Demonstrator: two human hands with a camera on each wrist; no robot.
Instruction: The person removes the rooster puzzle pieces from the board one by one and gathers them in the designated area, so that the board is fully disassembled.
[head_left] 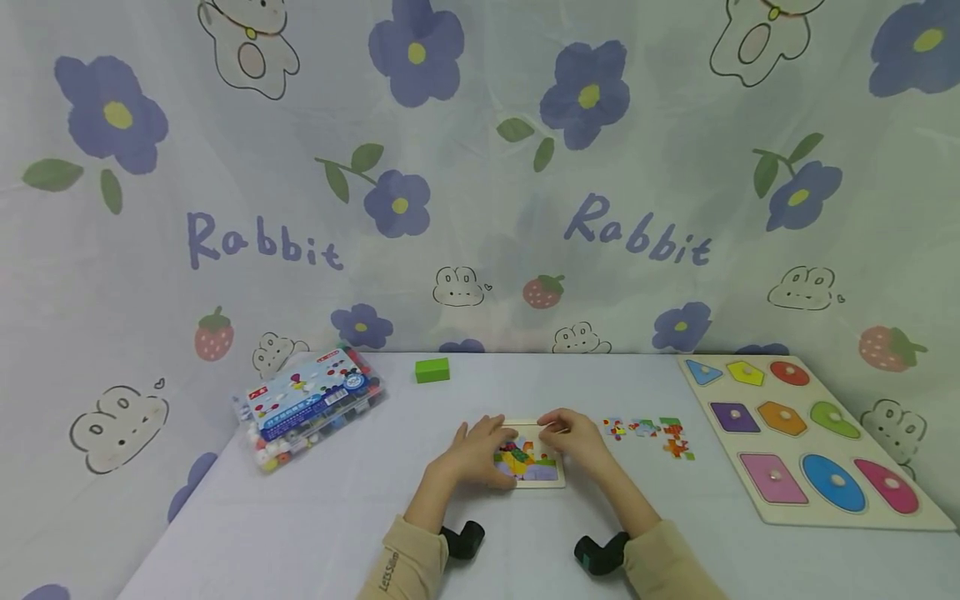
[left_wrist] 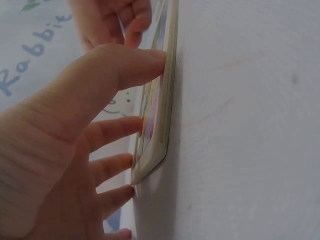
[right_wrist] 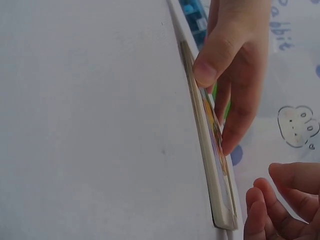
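Note:
A small wooden-framed jigsaw [head_left: 529,473] lies on the table, its colourful picture pieces set inside a pale rim. My left hand [head_left: 476,454] rests across its left side. In the left wrist view the thumb [left_wrist: 142,65] lies on the near rim while the other fingers, spread and fairly straight, reach the left edge and the picture. Over the jigsaw's upper right corner is my right hand [head_left: 576,437], fingers loosely bent. The right wrist view shows a gap between its thumb [right_wrist: 295,176] and fingertips, with no piece visible there.
Loose jigsaw pieces [head_left: 675,437] lie right of my right hand. A shape board [head_left: 765,433] with knobbed pieces covers the right side. At the left sits a clear case of coloured beads [head_left: 318,400]; a green block [head_left: 432,370] stands at the back. A printed curtain [head_left: 480,183] hangs behind.

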